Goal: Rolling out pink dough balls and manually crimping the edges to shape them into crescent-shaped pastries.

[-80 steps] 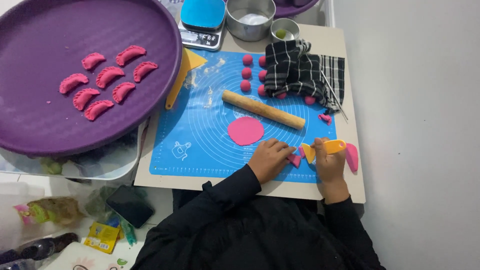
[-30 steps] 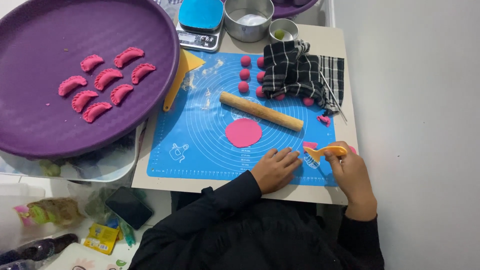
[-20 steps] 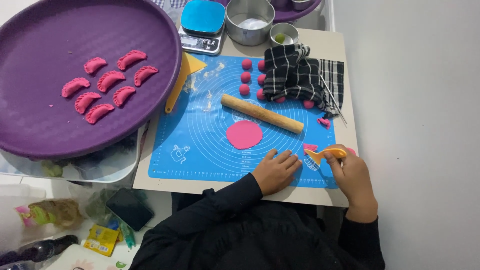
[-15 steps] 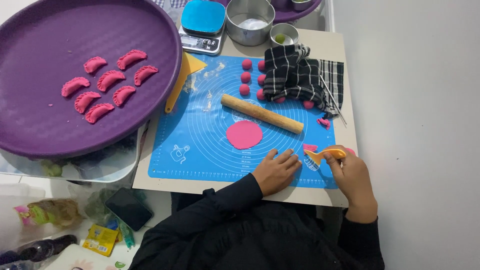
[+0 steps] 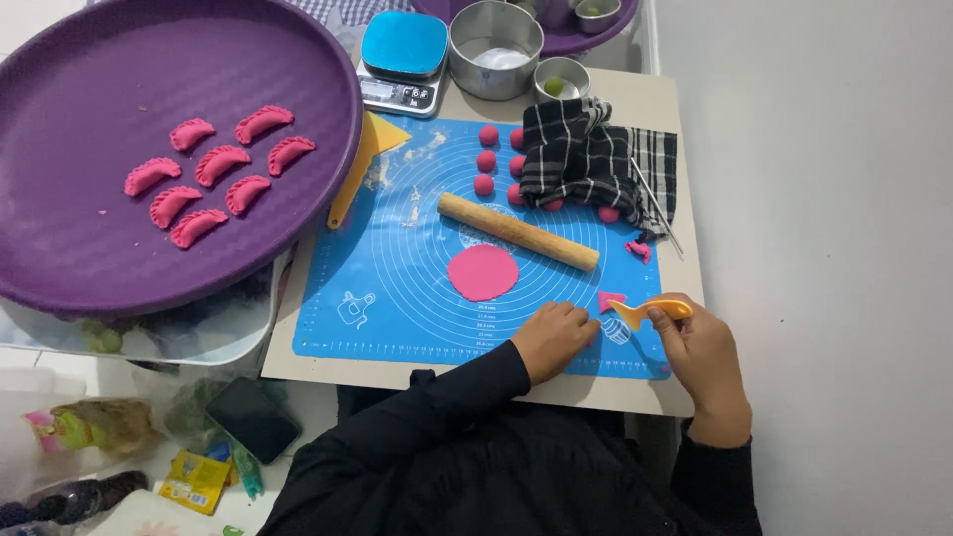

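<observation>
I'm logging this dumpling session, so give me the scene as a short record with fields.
Left hand: fist resting on the blue mat
Right hand: holds a yellow scraper beside a pink dough scrap
Mat centre: flat pink dough round, wooden rolling pin
Purple tray: seven folded pink dumplings
</observation>
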